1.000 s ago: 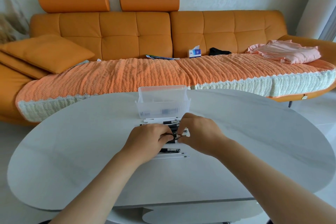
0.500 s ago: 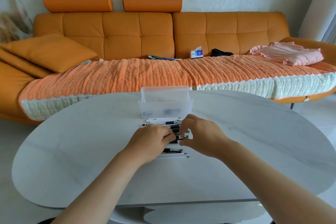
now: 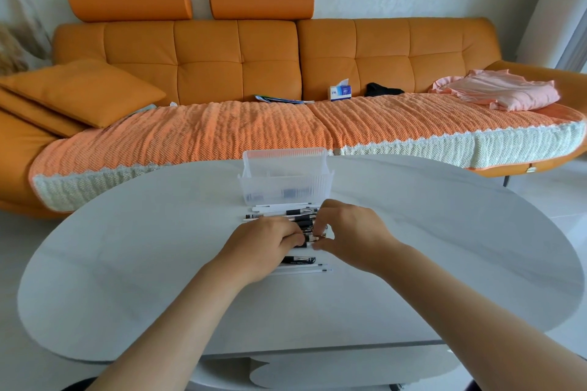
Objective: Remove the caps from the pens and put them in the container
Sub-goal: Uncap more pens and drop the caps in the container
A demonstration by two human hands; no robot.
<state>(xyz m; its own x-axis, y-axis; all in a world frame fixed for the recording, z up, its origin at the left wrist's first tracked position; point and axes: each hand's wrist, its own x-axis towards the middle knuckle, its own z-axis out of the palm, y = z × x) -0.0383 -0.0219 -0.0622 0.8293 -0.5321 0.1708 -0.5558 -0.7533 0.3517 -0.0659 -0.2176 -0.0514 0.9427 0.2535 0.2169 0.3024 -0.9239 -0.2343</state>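
Note:
Several black-and-white pens [image 3: 293,212] lie side by side on the white table [image 3: 127,263], just in front of a clear plastic container [image 3: 286,181]. My left hand [image 3: 263,246] and my right hand [image 3: 352,238] meet over the middle of the row. Both pinch one black pen [image 3: 307,237] between them, the left on its body, the right on its tip end. A capped black pen [image 3: 298,260] and thin white refills [image 3: 305,270] lie nearer to me. Dark small items show through the container's wall.
An orange sofa [image 3: 270,51] with a knitted cover runs behind the table. On it lie a tissue box [image 3: 340,93], a pink garment [image 3: 498,94] and a cushion [image 3: 82,90]. The table's curved front edge is close to my body.
Both hands stay on the same pen in the row, with the fingers shifting only slightly. The camera has tilted a little.

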